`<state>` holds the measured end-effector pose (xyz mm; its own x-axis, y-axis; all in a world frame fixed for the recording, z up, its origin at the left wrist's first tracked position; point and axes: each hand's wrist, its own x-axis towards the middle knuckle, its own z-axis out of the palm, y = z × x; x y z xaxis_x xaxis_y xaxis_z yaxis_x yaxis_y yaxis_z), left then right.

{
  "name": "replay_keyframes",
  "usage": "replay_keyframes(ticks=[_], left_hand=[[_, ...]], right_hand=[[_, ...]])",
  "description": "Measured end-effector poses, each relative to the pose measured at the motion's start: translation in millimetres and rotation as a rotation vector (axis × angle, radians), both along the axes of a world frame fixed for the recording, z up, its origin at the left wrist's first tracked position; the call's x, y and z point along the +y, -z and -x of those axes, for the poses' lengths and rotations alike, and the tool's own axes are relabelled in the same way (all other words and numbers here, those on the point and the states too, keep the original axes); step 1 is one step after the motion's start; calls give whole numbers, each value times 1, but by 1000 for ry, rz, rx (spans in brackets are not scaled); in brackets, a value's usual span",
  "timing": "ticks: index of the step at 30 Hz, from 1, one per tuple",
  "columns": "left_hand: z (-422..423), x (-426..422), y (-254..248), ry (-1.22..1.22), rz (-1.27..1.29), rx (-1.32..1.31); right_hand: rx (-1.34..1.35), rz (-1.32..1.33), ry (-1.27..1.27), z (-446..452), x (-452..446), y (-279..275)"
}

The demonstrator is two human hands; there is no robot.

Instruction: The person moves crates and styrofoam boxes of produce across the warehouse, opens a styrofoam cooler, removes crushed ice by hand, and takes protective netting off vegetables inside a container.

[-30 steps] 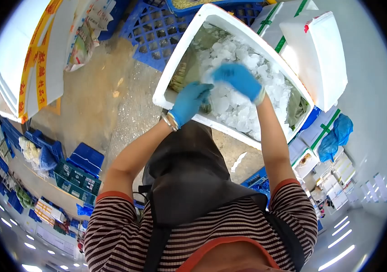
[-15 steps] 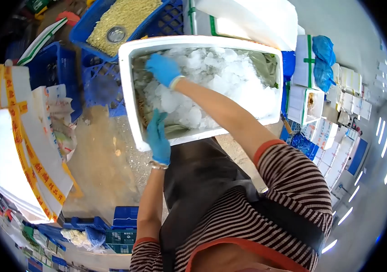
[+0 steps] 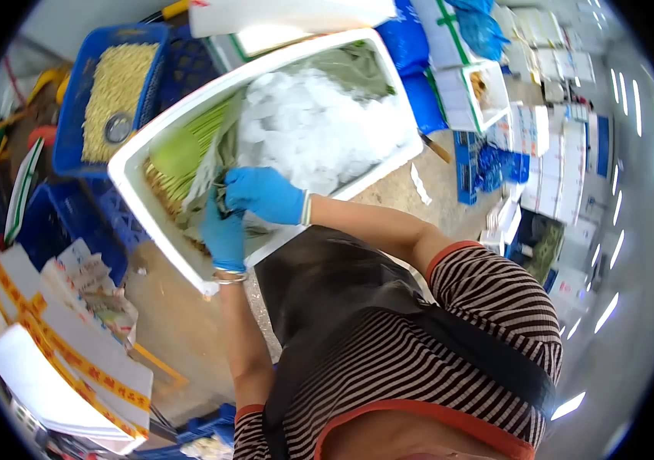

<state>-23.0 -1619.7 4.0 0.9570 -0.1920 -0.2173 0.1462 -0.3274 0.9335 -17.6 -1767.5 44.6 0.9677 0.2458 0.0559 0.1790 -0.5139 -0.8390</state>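
A white foam box stands tilted across my view. Long thin green stalks lie in its left end, and crushed ice is heaped over the rest. A grey-green sheet runs between stalks and ice; more of this sheet shows at the far right corner. My left hand, in a blue glove, is closed on the sheet near the box's close wall. Beside it my right hand, also blue-gloved, pinches the same sheet. The fingertips of both hands are partly hidden in its folds.
A blue crate of pale yellowish pieces with a metal bowl stands at the back left. Taped white foam pieces are at the lower left. A foam lid lies behind the box. More foam boxes stand right.
My view has turned. The ice at the box's left end is gone from there and green stalks show. My right hand has come down beside my left, and both now grip the sheet.
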Motion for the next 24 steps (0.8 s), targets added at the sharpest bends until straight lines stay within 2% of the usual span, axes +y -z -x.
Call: replay_keyframes(ticks=[1, 2, 4, 5, 7, 8, 9, 11, 13, 14, 15, 16, 20, 23, 24], left_hand=[[3, 3, 24, -8, 1, -8], [-2, 0, 19, -36, -9, 27], [-14, -6, 1, -95, -39, 99], [-13, -2, -1, -182, 99, 222], [-13, 6, -5, -369, 377, 464], [-13, 5, -9, -369, 423, 463], [-11, 5, -12, -371, 466, 465], [-6, 7, -16, -356, 480, 470], [-6, 4, -17, -324, 447, 455], [-4, 2, -19, -304, 449, 442], [-1, 1, -23, -282, 450, 430], [1, -2, -24, -257, 455, 420], [6, 0, -11, -293, 444, 403], [3, -2, -11, -335, 396, 414], [4, -2, -11, -347, 384, 402]], right_hand=[[9, 28, -35, 5, -9, -3], [-19, 79, -71, 14, -20, -4], [-64, 78, 222, 34, -52, -16], [-85, 74, 365, 49, -70, -24], [-37, 120, 926, 90, -140, 8], [-3, 197, 1188, 111, -180, 23], [-73, 272, 1239, 125, -217, 31], [129, 159, 1413, 130, -257, 45], [239, 564, 1288, 127, -267, 135], [415, 640, 1408, 95, -230, 93], [383, 682, 1476, 81, -223, 100], [352, 517, 1472, 69, -221, 101], [434, 497, 1300, 37, -178, 49], [363, 165, 1011, 46, -175, 37], [266, 15, 965, 55, -176, 27]])
